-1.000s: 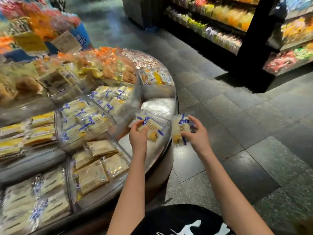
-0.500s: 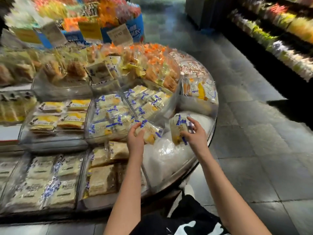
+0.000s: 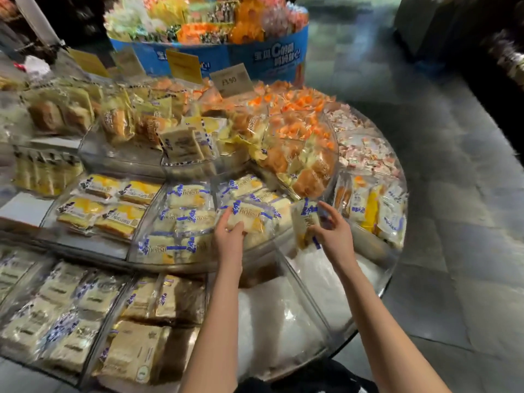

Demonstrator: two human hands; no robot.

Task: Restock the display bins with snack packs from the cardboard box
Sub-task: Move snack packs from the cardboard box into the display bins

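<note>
My left hand (image 3: 229, 236) grips a clear snack pack (image 3: 249, 218) with blue print and a yellow cake inside, holding it over a clear plastic display bin (image 3: 184, 259) that holds several packs of the same kind. My right hand (image 3: 334, 234) pinches a second, similar snack pack (image 3: 304, 222) upright, just right of the first, above the bin's right end. The cardboard box is not in view.
The round tiered display stand (image 3: 394, 268) carries many clear bins of wrapped cakes and orange sweets. White plastic bags (image 3: 283, 316) fill the lower bins below my arms. Price cards (image 3: 231, 79) stand behind. A blue round display (image 3: 226, 56) is farther back. Tiled floor (image 3: 453, 251) lies to the right.
The camera has swung left and up, showing more of the stand. Both hands moved with their packs up toward the bin of blue-printed packs; the right hand came in over the stand.
</note>
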